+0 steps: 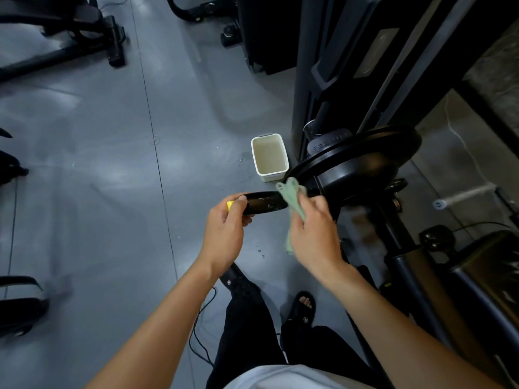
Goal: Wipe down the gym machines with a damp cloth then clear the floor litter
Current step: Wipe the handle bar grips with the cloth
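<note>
The left hand [224,231] curls round the yellow-tipped end of a black handle [264,202] that sticks out sideways from the gym machine [356,161], its grip pinching that end between thumb and fingers. The right hand [314,228] holds a pale green cloth [292,197] bunched in its fingers, with the cloth lying against the inner part of the handle, near where it meets the machine's big black disc. A loose tail of cloth hangs below the hand.

The step in hand looks like wiping this handle. To do it well, the left hand should keep the bar steady while the cloth wraps right round it, not just over the top, and runs the full length from the disc out to the yellow tip. The left hand will then have to shift, or the part under its fingers gets missed.

A white tub [269,158] stands on the grey floor [112,164] just beyond the handle, close beside the machine — probably the rinse water. Drops of water [260,253] dot the floor near it, so the cloth may want wringing harder. A thin cable [202,318] trails by the person's feet — worth stepping round.
</note>
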